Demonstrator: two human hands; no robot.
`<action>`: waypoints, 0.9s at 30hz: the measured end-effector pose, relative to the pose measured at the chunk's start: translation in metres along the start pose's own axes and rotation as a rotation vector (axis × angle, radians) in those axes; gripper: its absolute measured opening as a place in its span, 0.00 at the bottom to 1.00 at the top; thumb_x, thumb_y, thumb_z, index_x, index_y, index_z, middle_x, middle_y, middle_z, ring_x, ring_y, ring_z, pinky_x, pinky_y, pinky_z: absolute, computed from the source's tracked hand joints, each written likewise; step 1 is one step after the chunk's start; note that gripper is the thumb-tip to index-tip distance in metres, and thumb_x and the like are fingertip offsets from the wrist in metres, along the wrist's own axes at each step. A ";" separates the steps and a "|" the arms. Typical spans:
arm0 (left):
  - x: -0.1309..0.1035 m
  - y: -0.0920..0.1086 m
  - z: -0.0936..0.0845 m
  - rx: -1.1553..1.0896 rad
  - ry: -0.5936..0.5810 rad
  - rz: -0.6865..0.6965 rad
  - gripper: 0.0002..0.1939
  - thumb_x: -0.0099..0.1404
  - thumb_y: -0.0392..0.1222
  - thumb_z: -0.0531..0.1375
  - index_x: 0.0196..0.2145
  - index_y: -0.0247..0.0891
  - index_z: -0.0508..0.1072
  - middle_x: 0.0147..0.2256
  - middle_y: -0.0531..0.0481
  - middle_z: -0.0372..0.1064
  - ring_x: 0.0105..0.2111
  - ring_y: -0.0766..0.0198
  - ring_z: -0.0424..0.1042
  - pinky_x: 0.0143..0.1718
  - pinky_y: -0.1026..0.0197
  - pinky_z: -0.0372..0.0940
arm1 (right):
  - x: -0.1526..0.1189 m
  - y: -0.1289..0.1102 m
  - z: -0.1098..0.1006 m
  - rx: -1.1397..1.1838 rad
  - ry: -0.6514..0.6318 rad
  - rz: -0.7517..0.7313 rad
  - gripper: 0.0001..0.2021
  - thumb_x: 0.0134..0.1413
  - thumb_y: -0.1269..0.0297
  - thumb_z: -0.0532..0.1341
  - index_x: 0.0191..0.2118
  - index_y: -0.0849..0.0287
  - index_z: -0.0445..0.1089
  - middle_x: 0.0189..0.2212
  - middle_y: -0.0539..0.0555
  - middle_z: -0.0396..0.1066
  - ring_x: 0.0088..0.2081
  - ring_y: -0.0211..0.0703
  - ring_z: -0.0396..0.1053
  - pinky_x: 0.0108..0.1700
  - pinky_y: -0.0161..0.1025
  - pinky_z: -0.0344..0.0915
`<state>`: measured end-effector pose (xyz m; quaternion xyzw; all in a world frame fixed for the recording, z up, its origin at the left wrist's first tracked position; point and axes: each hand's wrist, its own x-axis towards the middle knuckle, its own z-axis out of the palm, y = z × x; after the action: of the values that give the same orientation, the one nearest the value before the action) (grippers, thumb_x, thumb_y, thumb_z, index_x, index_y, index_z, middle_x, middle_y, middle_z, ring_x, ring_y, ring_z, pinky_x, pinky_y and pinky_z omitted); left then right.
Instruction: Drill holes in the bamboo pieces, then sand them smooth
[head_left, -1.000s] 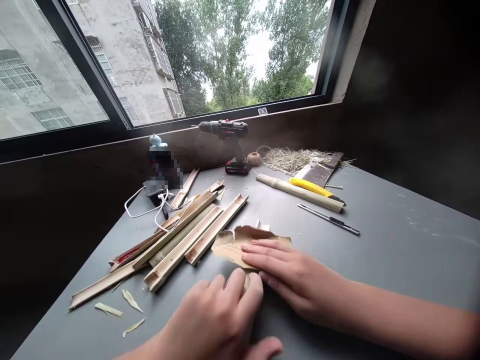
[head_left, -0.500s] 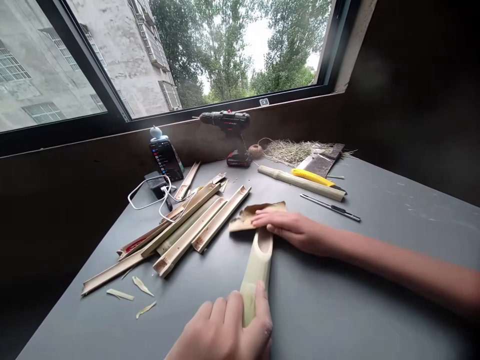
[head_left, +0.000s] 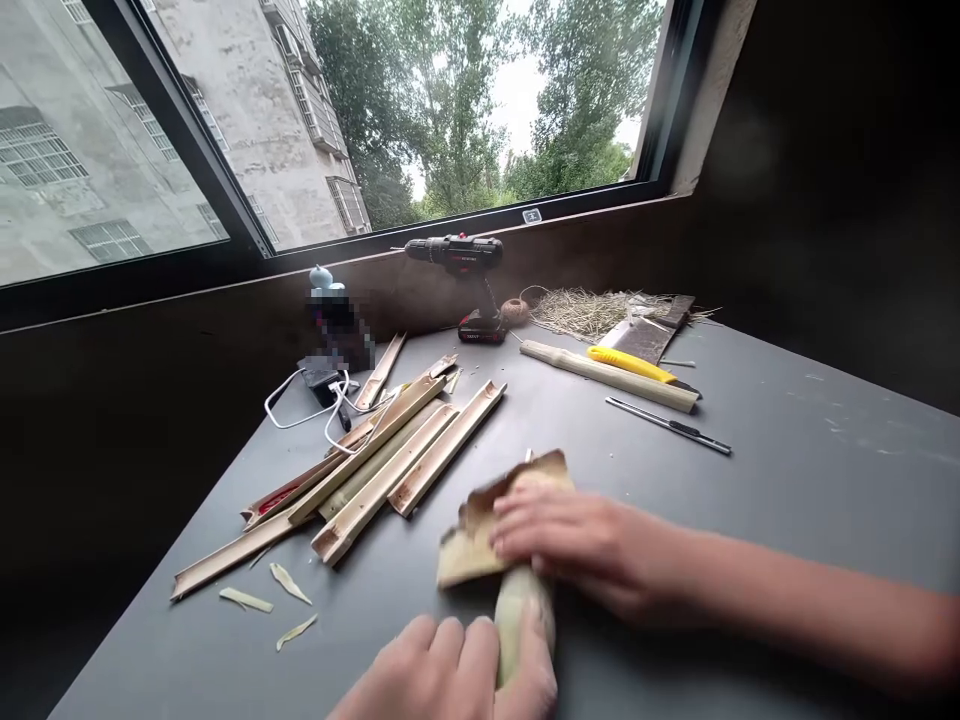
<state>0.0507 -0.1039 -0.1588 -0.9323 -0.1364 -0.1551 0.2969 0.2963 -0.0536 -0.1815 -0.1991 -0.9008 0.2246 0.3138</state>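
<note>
A thick pale green bamboo piece [head_left: 511, 625] lies lengthwise near the front of the table. My left hand [head_left: 457, 670] is wrapped round its near end, thumb along the top. Over its far end, my right hand [head_left: 562, 530] presses a curled brown-and-tan sheet [head_left: 472, 550], fingers close together across it. The sheet has a ragged dark edge and covers the bamboo's cut opening.
Split bamboo strips [head_left: 382, 480] lie at the left, with thin shavings [head_left: 247, 600] in front. A drill [head_left: 480, 290] stands at the back. At the back right are a yellow-handled tool [head_left: 630, 363], a slim cutter [head_left: 667, 425] and dry straw [head_left: 577, 312].
My right hand and the sheet have moved nearer along the bamboo, toward my left hand, covering its hollow end. My left hand still grips the near end.
</note>
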 end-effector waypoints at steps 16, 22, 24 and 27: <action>-0.037 -0.288 0.138 0.060 -0.731 -0.939 0.26 0.65 0.52 0.58 0.58 0.38 0.69 0.55 0.38 0.65 0.56 0.46 0.62 0.56 0.43 0.56 | 0.009 -0.029 0.008 -0.302 0.111 0.018 0.12 0.67 0.72 0.51 0.50 0.63 0.68 0.49 0.63 0.76 0.57 0.48 0.69 0.62 0.49 0.63; -0.029 -0.293 0.152 0.092 -0.800 -0.964 0.32 0.54 0.47 0.63 0.58 0.38 0.72 0.56 0.29 0.63 0.57 0.35 0.59 0.54 0.42 0.54 | 0.005 -0.020 0.005 -0.349 0.100 0.005 0.12 0.68 0.71 0.50 0.49 0.64 0.68 0.47 0.64 0.77 0.57 0.49 0.70 0.63 0.51 0.63; -0.028 -0.294 0.154 0.096 -0.823 -0.970 0.33 0.55 0.48 0.64 0.58 0.39 0.71 0.56 0.32 0.63 0.57 0.37 0.58 0.55 0.42 0.54 | 0.004 -0.017 0.002 -0.345 0.110 0.082 0.12 0.68 0.71 0.50 0.48 0.63 0.69 0.46 0.63 0.77 0.56 0.49 0.71 0.62 0.51 0.64; -0.026 -0.296 0.156 0.098 -0.843 -0.983 0.31 0.57 0.50 0.65 0.57 0.38 0.70 0.58 0.38 0.61 0.59 0.42 0.56 0.58 0.41 0.51 | 0.002 -0.026 0.009 -0.346 0.082 -0.025 0.12 0.68 0.68 0.52 0.49 0.64 0.69 0.49 0.60 0.77 0.57 0.48 0.70 0.66 0.48 0.59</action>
<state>-0.0431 0.2172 -0.1381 -0.7276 -0.6589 0.1127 0.1544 0.2836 -0.0765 -0.1730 -0.2480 -0.9148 0.0539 0.3141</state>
